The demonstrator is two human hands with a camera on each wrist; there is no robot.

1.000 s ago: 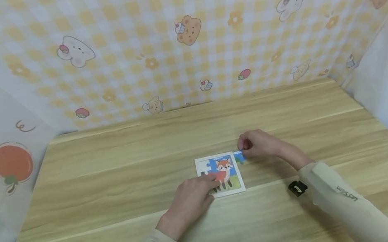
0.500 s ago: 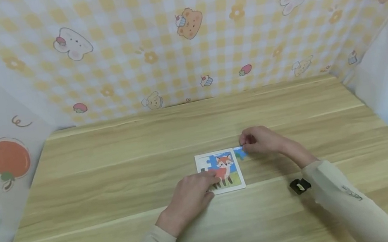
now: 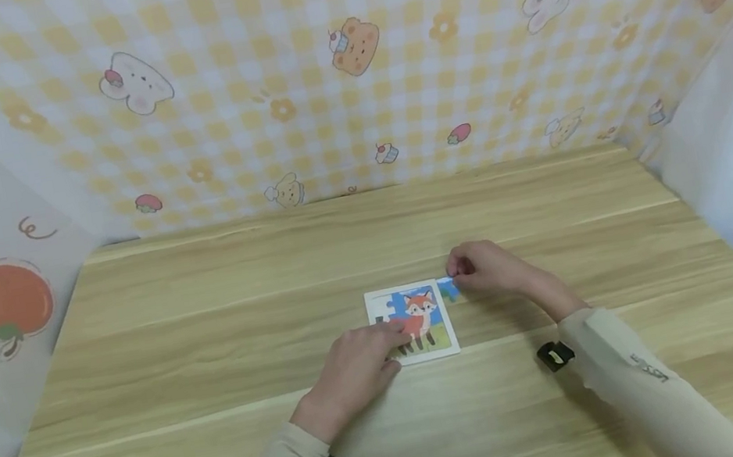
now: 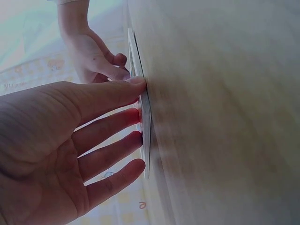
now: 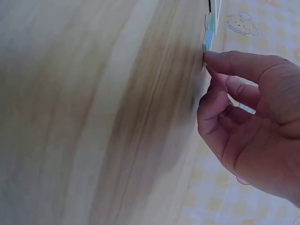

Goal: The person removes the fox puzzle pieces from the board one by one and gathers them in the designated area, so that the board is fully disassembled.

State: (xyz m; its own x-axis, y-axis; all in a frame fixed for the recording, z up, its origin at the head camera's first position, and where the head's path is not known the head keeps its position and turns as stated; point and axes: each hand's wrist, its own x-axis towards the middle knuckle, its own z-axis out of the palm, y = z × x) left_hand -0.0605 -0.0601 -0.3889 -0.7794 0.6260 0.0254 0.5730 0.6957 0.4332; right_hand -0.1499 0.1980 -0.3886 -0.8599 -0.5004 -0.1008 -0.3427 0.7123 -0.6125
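Pinches a small, flat jigsaw piece printed in blue and green (image 3: 448, 289) between the thumb and curled forefinger of the right hand (image 3: 484, 268), closed with hardly any gap showing. Sits, still in that grip, by the right rim of the square, white-framed jigsaw tray (image 3: 448, 324), near its far corner and left of the pinching fingers; too close to tell whether touching. Lies across the orange fox picture (image 3: 413, 326) from a pale unfilled patch (image 3: 379, 308) at the tray's far left corner, with the left hand (image 3: 351, 365) nearer that patch. Cannot tell the piece's long axis, with part hidden under the fingertips. Rests the left hand's nearly straight, slightly spread fingers over the tray's left portion, with the thumb at the near edge, gripping nothing.
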